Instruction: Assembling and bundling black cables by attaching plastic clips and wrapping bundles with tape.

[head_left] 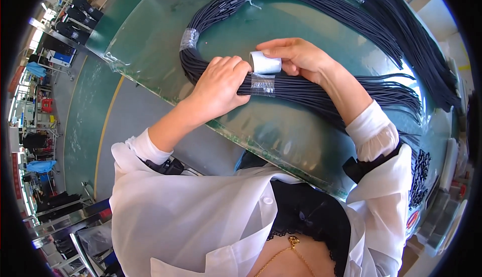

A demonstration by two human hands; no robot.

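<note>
A thick bundle of black cables [321, 92] lies on the table in a bent loop. Clear tape bands bind it at several spots, one of them a clear wrap [262, 84] between my hands. My left hand [219, 87] is closed around the bundle just left of that wrap. Just above it, my right hand [296, 58] grips a roll of clear tape [266, 63] with a white core, thumb and fingers at its right end. Whether a strip still joins the roll to the wrap is hard to make out.
The green table [296, 139] has a clear cover, and its near edge runs diagonally before me. More black cables [406, 41] with taped ends lie at the far right. Small black pieces [419, 176] are heaped at the right, beside clear plastic boxes [444, 222].
</note>
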